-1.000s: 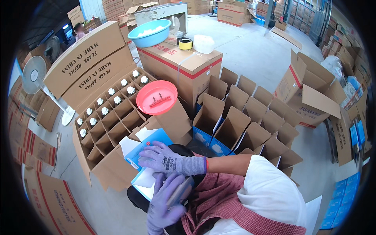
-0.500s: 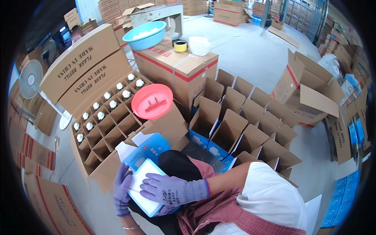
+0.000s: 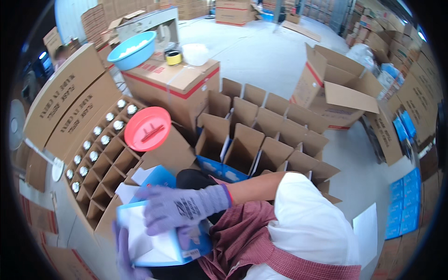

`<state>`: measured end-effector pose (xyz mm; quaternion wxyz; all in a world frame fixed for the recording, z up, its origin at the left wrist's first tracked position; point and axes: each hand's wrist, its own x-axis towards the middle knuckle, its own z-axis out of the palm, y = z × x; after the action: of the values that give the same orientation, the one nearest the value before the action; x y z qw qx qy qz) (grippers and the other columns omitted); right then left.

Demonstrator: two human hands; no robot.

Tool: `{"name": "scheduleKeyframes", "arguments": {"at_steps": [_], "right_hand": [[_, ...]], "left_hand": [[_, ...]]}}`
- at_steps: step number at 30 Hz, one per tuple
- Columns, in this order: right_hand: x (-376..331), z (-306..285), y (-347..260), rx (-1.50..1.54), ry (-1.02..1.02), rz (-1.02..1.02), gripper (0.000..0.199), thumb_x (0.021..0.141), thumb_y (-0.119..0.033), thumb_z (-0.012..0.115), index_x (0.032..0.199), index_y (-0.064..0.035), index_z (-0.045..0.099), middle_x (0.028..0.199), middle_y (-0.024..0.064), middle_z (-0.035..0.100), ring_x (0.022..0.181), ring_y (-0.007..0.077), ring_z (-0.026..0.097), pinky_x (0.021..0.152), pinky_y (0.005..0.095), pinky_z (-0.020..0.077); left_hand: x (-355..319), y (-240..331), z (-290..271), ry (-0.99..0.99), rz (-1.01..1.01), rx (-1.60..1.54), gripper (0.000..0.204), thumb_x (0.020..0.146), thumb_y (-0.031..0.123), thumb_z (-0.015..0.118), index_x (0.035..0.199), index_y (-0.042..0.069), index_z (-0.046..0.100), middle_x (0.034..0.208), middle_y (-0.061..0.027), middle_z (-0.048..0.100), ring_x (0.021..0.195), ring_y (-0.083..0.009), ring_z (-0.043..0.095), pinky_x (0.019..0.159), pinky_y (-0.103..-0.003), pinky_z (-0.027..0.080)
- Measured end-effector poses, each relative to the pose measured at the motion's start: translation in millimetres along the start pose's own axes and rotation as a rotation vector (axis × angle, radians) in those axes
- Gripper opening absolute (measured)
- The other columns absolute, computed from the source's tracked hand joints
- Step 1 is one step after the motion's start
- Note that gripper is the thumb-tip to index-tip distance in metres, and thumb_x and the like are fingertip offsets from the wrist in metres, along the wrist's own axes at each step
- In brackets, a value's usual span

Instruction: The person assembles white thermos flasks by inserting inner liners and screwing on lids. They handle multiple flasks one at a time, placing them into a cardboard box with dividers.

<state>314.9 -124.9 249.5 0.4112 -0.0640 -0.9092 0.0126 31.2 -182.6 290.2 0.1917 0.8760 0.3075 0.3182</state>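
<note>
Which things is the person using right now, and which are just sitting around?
In use:
- blue and white box, held between both gloved hands
- right hand, lying across its top
- left hand, under its left edge
- divided carton with capped bottles, right beside it

Just sitting around:
- red lid
- blue basin
- roll of yellow tape
- row of empty small cartons

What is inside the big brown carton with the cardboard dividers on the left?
In the divided carton, the cells along the far side each show a shiny round bottle top. The nearer cells look empty. A pink round lid lies over one corner, hiding whatever sits beneath it.
</note>
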Motion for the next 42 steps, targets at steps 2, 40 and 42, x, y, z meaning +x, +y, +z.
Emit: {"name": "scheduleKeyframes", "arguments": {"at_steps": [2, 40, 42], "right_hand": [[14.3, -14.0, 14.9, -0.021, 0.226, 0.032, 0.083, 0.079, -0.081, 0.046, 0.126, -0.0128, 0.055, 0.118, 0.0119, 0.056, 0.113, 0.0333, 0.054, 0.111, 0.0673, 0.0221], [-150.0, 116.4, 133.0, -0.11, -0.005, 1.319, 0.057, 0.088, -0.042, 0.064, 0.128, -0.0028, 0.054, 0.128, 0.0224, 0.056, 0.114, 0.0398, 0.058, 0.096, 0.0473, 0.0479], [-154.1, 140.2, 190.3, 0.051, 0.278, 1.544, 0.074, 0.085, -0.049, 0.069, 0.136, -0.0005, 0.047, 0.136, 0.0262, 0.05, 0.126, 0.0408, 0.049, 0.106, 0.0459, 0.0406]], "left_hand": [[-0.2, 21.2, -17.3, 0.022, 0.066, 0.155, 0.075, 0.095, 0.052, 0.051, 0.143, -0.005, 0.045, 0.147, -0.0267, 0.045, 0.137, -0.037, 0.044, 0.112, -0.046, 0.035], [-18.9, -303.0, 159.2, 0.8, -1.051, -0.331, 0.08, 0.091, 0.034, 0.065, 0.149, -0.007, 0.029, 0.141, -0.027, 0.046, 0.12, -0.03, 0.054, 0.101, -0.037, 0.045], [26.8, -274.8, 166.9, 0.738, -1.079, -0.641, 0.087, 0.089, 0.037, 0.068, 0.151, -0.007, 0.026, 0.143, -0.0265, 0.045, 0.123, -0.0305, 0.052, 0.1, -0.037, 0.045]]}}
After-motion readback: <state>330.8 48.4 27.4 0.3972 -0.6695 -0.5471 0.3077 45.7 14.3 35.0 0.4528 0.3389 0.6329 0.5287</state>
